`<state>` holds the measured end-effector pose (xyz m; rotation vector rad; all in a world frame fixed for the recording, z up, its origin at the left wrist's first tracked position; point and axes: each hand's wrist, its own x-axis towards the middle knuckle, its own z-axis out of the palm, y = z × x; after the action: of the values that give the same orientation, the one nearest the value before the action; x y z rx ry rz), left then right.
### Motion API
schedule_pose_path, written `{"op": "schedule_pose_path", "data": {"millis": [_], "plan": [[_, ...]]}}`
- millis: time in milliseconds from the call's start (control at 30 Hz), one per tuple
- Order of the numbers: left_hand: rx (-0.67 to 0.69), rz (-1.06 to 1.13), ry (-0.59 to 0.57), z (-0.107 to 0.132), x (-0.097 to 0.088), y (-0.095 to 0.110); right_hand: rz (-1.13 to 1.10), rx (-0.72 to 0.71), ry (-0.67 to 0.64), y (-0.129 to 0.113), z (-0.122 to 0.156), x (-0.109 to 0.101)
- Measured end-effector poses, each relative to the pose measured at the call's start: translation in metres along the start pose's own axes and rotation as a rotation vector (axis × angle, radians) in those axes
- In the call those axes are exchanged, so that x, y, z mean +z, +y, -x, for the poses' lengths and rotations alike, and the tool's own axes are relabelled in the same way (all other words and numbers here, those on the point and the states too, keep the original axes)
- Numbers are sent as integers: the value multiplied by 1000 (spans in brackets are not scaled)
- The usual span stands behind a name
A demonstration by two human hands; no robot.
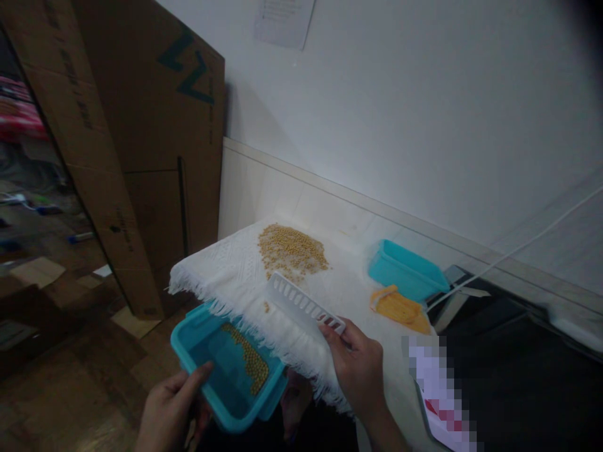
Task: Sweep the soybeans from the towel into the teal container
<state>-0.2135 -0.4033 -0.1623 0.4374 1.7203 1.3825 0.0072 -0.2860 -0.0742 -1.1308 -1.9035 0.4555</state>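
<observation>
My left hand (pixel 172 402) grips the near-left rim of a teal plastic bin (pixel 214 383), thumb over the edge. It is tilted under the fringed edge of a white cloth (pixel 221 260), and yellow beans like soybeans (pixel 254 364) lie along one side inside. In my right hand (pixel 355 364) is a long whitish plastic piece (pixel 294 301) with a row of slots, held by one end. Its other end is over the cloth, close to a few stray beans (pixel 266 307). Beyond it, a spread pile of the same beans (pixel 292 245) covers part of the cloth.
A second teal bin (pixel 407 270) stands at the right by the wall, with an orange cloth (pixel 400 307) in front. A black case or bag (pixel 513 376) and a partly blurred-out device lie farther right. A tall cardboard box (pixel 155 125) stands at the left.
</observation>
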Motion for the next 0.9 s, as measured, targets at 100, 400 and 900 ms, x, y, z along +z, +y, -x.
{"op": "schedule_pose_path", "data": {"millis": [100, 400, 900], "plan": [[-4, 2, -3, 0, 0, 0, -13, -4, -28, 0, 1, 2], [19, -16, -10, 1, 0, 1, -14, -22, -30, -4, 1, 3], [14, -18, -4, -2, -1, -2, -10, -16, -28, -2, 2, 1]]}}
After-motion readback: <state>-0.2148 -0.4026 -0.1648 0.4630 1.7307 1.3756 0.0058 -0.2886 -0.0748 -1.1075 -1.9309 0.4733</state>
